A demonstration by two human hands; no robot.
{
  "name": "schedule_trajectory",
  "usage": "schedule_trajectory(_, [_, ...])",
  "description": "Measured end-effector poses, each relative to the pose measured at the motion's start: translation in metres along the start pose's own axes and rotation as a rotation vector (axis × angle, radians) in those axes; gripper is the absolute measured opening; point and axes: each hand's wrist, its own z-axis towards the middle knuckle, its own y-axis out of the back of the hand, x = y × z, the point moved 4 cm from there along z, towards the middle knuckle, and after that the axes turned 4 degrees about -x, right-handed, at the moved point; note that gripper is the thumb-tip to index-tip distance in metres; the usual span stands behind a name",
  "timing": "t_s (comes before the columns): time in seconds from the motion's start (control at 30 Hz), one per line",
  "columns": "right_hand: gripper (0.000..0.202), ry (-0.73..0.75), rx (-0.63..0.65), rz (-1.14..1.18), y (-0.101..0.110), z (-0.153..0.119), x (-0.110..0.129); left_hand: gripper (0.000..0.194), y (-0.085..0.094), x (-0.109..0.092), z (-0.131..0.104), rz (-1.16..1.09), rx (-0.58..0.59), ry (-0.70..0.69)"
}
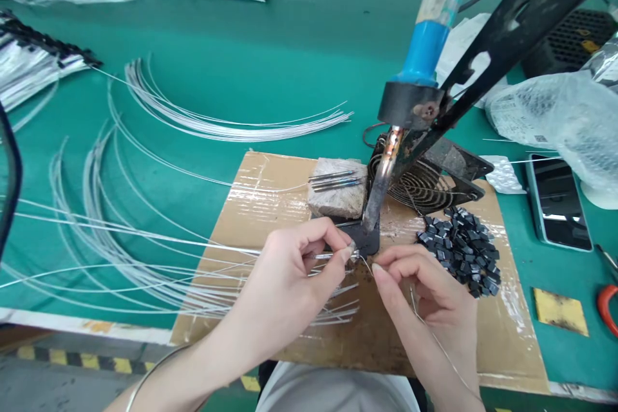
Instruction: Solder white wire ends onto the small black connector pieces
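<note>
My left hand [294, 286] is closed on a white wire [203, 243], pinching it near a small metal end piece [355, 253] between thumb and fingertips. In the fingers of my right hand [429, 299] is a thin strand of solder wire [441, 347], which runs back over the palm to the wrist. The free end of the strand reaches the metal piece. Just above the hands is the tip of a soldering iron [379, 193], pointing down from its blue handle. Several white wire ends [345, 315] lie under my left hand on the cardboard [512, 347].
A whitish block [338, 199] with metal rods stands behind my left hand. Beyond my right hand are a round fan [420, 183] and a pile of small black pieces [463, 251]. A phone [557, 203], yellow sponge [561, 311] and wire bundle [232, 129] lie on the green mat.
</note>
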Motion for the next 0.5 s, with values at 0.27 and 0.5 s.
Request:
schedule_trajectory(0.27, [0.024, -0.001, -0.011, 0.113, -0.007, 0.002, 0.003, 0.017, -0.001, -0.004, 0.004, 0.000, -0.031, -0.020])
schedule_trajectory(0.5, [0.026, -0.011, -0.045, 0.112, -0.008, 0.005, 0.004, 0.013, 0.001, -0.011, 0.007, -0.019, -0.061, -0.055])
